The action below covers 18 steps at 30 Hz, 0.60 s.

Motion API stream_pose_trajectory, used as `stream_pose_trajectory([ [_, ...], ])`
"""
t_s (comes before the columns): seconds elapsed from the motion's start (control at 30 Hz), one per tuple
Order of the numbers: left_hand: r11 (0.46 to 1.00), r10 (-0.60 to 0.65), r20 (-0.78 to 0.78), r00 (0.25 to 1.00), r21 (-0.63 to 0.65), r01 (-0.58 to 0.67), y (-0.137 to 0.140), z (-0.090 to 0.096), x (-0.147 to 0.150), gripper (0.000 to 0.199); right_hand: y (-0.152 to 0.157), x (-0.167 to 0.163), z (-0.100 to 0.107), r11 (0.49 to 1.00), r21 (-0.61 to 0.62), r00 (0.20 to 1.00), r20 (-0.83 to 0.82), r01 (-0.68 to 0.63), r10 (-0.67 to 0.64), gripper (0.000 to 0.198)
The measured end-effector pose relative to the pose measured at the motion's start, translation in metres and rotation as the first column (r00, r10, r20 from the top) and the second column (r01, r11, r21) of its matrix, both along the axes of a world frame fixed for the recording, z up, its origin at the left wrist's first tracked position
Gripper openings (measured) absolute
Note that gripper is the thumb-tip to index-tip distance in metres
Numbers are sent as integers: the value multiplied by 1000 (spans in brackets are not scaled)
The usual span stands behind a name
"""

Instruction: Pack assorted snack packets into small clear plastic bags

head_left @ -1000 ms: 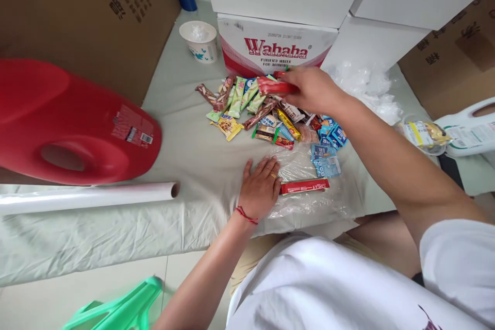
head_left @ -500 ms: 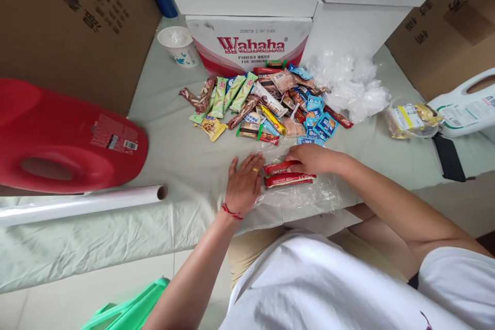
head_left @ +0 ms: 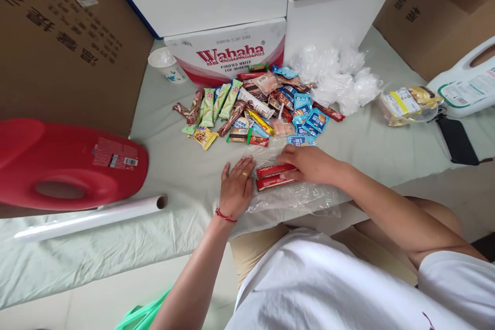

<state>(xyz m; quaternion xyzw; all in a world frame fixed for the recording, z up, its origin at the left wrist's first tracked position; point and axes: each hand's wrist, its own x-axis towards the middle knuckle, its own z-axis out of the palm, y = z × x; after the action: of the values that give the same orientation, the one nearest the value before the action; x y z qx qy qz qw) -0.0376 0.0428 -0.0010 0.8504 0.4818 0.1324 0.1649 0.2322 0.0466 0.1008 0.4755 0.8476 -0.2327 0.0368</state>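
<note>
Two red wrapped snack bars (head_left: 266, 182) lie side by side on a sheet of clear plastic film (head_left: 292, 201) near the table's front edge. My right hand (head_left: 315, 166) reaches over their right ends from the right, its thumb and fingers closed on them. Just left of the bars, my left hand (head_left: 236, 188) lies flat with fingers stretched out, at the film's left edge. It holds nothing. Beyond both hands spreads a heap of wrapped snacks, among them green-wrapped bars (head_left: 220, 102) and blue packets (head_left: 316, 121).
Behind the heap stands a Wahaha carton (head_left: 232, 56), with crumpled clear plastic (head_left: 336, 77) to its right. A paper cup (head_left: 168, 67), a red jug (head_left: 77, 160) and a white roll (head_left: 93, 219) are on the left. A black phone (head_left: 456, 139) and white bottle (head_left: 464, 90) are right.
The camera view has shifted. My right hand has spread lower over the bars, its thumb now on the lower one. My left hand stays flat beside them.
</note>
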Motion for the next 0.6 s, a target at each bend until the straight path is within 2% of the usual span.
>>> stream_pose_trajectory([
  [0.1, 1000, 1, 20, 1000, 5, -1, 1, -4, -1, 54, -32, 6, -6, 993, 117, 991, -134, 6, 10, 60],
  [0.17, 1000, -1, 24, 1000, 5, 1, 1, -5, -1, 54, -60, 2, -17, 984, 180, 993, -118, -2, 24, 80],
  [0.2, 1000, -3, 27, 1000, 5, 3, 1, -5, -1, 53, -74, 0, -24, 980, 201, 996, -89, 10, 8, 82],
  [0.23, 1000, -3, 31, 1000, 4, 3, 1, -5, -1, 53, -85, -3, -30, 975, 218, 998, -52, 34, -23, 75],
  [0.3, 1000, 7, 50, 999, -7, -7, 2, -5, -1, 51, -97, -7, -36, 968, 236, 996, -8, 84, -84, 42],
  [0.33, 1000, 22, 68, 997, -18, -20, 2, -5, 0, 49, -97, -7, -37, 967, 237, 995, -17, 98, -96, 27],
  [0.37, 999, 40, 92, 995, -34, -37, 2, -5, 0, 48, -93, -6, -35, 967, 232, 994, -49, 105, -96, 21],
  [0.5, 984, 132, 239, 962, -152, -97, 7, -2, -2, 46, -48, 6, -17, 978, 148, 963, -247, 148, -109, 24],
  [0.6, 950, 216, 379, 900, -293, -104, 12, 4, -7, 47, -7, 9, -12, 982, 26, 950, -261, 188, -175, 20],
])
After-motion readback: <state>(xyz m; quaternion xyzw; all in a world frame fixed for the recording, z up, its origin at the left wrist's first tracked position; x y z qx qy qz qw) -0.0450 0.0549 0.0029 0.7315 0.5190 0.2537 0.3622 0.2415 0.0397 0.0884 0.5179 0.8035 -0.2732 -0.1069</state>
